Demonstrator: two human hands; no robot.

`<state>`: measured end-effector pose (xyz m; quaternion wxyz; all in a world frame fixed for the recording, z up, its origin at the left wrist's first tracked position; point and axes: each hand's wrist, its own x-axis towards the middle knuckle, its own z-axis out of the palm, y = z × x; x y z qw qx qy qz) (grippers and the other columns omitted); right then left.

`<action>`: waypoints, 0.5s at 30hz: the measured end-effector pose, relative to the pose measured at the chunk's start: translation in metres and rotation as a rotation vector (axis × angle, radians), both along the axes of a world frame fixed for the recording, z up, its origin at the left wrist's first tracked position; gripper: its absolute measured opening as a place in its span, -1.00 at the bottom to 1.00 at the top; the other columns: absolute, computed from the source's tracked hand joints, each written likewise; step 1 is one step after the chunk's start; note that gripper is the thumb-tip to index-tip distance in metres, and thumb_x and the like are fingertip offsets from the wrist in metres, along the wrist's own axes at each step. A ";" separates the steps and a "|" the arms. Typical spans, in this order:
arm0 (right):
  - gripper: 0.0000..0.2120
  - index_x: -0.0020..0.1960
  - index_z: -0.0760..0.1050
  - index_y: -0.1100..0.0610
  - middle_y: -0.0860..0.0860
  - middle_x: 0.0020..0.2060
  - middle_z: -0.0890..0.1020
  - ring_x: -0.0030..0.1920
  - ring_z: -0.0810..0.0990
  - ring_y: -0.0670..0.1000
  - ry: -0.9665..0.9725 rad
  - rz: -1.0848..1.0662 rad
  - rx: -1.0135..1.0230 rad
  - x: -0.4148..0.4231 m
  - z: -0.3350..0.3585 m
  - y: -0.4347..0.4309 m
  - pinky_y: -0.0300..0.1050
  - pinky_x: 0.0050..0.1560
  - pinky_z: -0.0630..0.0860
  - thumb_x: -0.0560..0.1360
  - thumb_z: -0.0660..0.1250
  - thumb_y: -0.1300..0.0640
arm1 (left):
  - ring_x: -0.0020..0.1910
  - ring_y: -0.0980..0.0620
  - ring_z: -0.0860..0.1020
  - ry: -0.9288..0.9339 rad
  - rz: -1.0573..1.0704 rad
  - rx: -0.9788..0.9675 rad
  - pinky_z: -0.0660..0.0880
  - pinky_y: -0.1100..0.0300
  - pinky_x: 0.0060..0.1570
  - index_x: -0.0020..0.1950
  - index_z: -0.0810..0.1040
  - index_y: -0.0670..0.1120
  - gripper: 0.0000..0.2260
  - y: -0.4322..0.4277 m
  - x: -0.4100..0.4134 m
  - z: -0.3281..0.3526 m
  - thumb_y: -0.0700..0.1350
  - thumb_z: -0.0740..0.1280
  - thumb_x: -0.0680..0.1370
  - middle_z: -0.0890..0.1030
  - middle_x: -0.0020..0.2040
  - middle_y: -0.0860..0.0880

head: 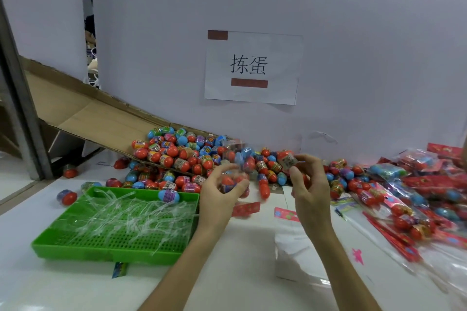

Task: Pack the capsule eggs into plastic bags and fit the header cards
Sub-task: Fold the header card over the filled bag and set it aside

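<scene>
1. The left hand (220, 194), at lower centre of the frame, has its fingers curled round a clear plastic bag (233, 156). The bag is blurred, and red egg shapes show inside it by the fingers.
2. The right hand (310, 184), just right of centre, pinches one capsule egg (286, 158) between thumb and fingertips. It holds the egg raised beside the bag's top. The two hands are apart, with a gap between them.
3. On the white table (227, 275) under the hands lie a red header card (246, 208) and a pink one (286, 214).
4. Below the right forearm sits a stack of clear bags (303, 257).
5. Behind the hands, a heap of loose eggs (177, 154) in red, blue and purple spills from a sloping cardboard chute (96, 113) that runs down from the upper left.
6. At lower left, a green tray (101, 256) holds a tangle of clear strips (126, 214). A blue egg (168, 195) rests on its far rim.
7. Along the right edge, filled packs (417, 197) with red cards lie piled.
8. A paper sign (252, 67) hangs on the white partition above.
</scene>
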<state>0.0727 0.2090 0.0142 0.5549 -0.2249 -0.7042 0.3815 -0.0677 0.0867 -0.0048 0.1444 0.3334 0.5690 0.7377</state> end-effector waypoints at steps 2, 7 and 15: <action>-0.77 0.29 0.54 0.09 0.04 -0.02 0.64 -0.16 0.56 -0.12 -0.002 0.034 0.027 -0.002 0.001 -0.005 -0.38 -0.22 0.52 0.67 0.25 0.19 | -0.09 0.18 0.68 0.172 0.068 -0.072 0.63 0.28 -0.09 0.13 0.60 0.23 -0.66 -0.002 0.002 -0.003 -0.11 0.58 0.48 0.68 0.01 0.14; -0.76 0.28 0.55 0.02 0.05 -0.07 0.63 -0.20 0.54 -0.18 0.071 0.032 0.044 0.003 0.007 -0.009 -0.41 -0.26 0.49 0.67 0.22 0.16 | -0.16 0.19 0.65 0.473 0.147 -0.216 0.62 0.20 -0.10 0.24 0.59 0.15 -0.62 -0.003 0.007 -0.006 0.03 0.59 0.47 0.68 -0.09 0.19; -0.71 0.29 0.45 -0.01 -0.28 -0.06 0.62 -0.02 0.65 -0.18 0.000 0.009 0.205 0.000 0.009 -0.020 -0.37 -0.07 0.60 0.58 0.34 0.11 | -0.18 0.26 0.54 0.733 0.183 -0.237 0.40 0.57 -0.16 0.33 0.55 0.14 -0.54 -0.006 0.014 -0.004 0.20 0.51 0.48 0.68 -0.05 0.20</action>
